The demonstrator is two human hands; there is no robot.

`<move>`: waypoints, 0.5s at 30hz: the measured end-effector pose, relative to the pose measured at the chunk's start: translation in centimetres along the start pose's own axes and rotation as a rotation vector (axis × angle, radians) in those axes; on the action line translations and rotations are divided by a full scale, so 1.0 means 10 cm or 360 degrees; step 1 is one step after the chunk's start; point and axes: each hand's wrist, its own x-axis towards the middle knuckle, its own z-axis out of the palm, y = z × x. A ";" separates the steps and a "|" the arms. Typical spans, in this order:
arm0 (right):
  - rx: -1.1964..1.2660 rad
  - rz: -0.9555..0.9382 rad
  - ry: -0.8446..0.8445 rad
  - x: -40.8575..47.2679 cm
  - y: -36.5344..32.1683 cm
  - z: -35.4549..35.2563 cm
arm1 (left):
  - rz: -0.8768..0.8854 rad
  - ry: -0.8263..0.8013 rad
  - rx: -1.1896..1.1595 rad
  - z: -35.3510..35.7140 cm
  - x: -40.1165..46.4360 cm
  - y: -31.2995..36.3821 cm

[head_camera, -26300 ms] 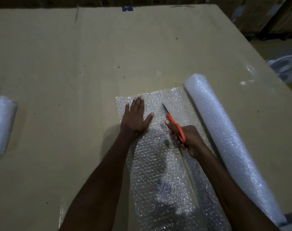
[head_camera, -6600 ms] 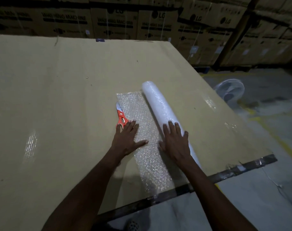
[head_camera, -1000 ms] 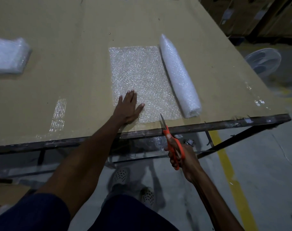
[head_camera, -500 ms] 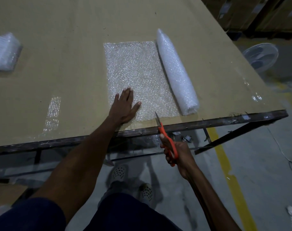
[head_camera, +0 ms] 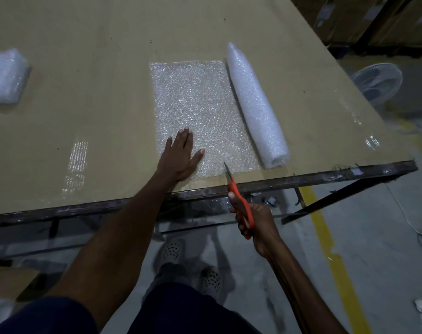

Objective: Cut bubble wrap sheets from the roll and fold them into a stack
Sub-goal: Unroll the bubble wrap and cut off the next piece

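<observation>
A dim storage room is holding a big worktable (head_camera: 89, 97) topped with brown cardboard, its dark metal edge running across just in front of the person's legs and perforated shoes (head_camera: 171, 249). Nearest of the working parts, the right hand (head_camera: 255, 222) is hanging off the near side of the table edge, its fingers curling tight round the orange handles of the scissors (head_camera: 238, 201). The blades are pointing away from that hand, over the edge, and the tip is reaching the near margin of the unrolled bubble wrap sheet (head_camera: 198, 104); whether the blades are parted cannot be told.

Up and to the left of the scissor hand, the left hand (head_camera: 181, 157) is lying flat on the near left corner of the sheet, fingers straight and thumb spread toward the blades, pressing the wrap onto the cardboard and gripping nothing. The sheet is stretching away from both hands, flat on the table.

Just beyond and to the right of the right hand, the bubble wrap roll (head_camera: 255, 104) is lying along the sheet's right side, touching it, with its near end close to the table edge. Far off to the left of the left hand, a folded stack of bubble wrap (head_camera: 5, 75) is sitting at the frame's border. Off the table, far right of the right hand, a white floor fan (head_camera: 378, 80) is standing near a yellow floor line (head_camera: 325, 237), with cardboard boxes (head_camera: 349, 18) stacked behind.
</observation>
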 end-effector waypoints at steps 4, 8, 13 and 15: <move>-0.0018 -0.0015 0.0015 0.01 0.00 0.00 | 0.0000 0.0017 -0.0010 0.00 -0.01 0.01; -0.0015 -0.0012 0.0028 0.06 -0.09 0.05 | -0.0004 0.0012 -0.0006 0.01 0.00 0.00; -0.0033 -0.0027 0.0019 0.10 -0.12 0.07 | -0.0002 0.0026 -0.0004 0.02 0.00 -0.01; -0.0037 -0.0034 0.0009 0.10 -0.12 0.07 | -0.0003 0.0024 -0.0004 0.02 0.00 -0.01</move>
